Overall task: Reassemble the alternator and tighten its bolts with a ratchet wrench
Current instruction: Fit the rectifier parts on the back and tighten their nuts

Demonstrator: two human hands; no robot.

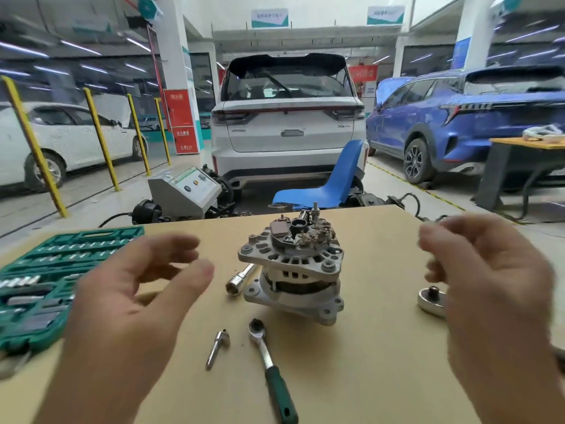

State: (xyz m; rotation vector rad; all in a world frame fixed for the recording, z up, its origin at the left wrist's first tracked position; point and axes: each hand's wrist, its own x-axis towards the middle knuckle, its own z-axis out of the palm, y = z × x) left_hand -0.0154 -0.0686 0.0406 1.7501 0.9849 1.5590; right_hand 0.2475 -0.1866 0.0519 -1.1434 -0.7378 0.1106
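The alternator [292, 264] stands at the middle of the tan work table [382, 347], tilted, its rear end uppermost with the brush and rectifier parts exposed. Both hands are raised above the table and apart from it: the left hand [134, 301] to the left, the right hand [489, 280] to the right, each with fingers loosely spread and holding nothing, though both are blurred. The ratchet wrench [270, 365], green-handled, lies near of the alternator with its head just beside the housing base. A long socket [240, 278] lies touching or just beside the alternator's left flank; which cannot be told. A short extension bar [215, 347] lies left of the wrench. A round metal part [432, 301], partly hidden by the right hand, rests to the right. The green socket case [46, 280] lies open at the left edge. Judgement: the unit is likely heavy and rigid, a cast metal housing with slotted ribs giving fair purchase. It is best taken by both hands around the housing body or mounting lugs. The exposed top components and fine leads look fragile and ought not to bear load. The tilt suggests it may rock when torque is applied, so one hand should steady it.
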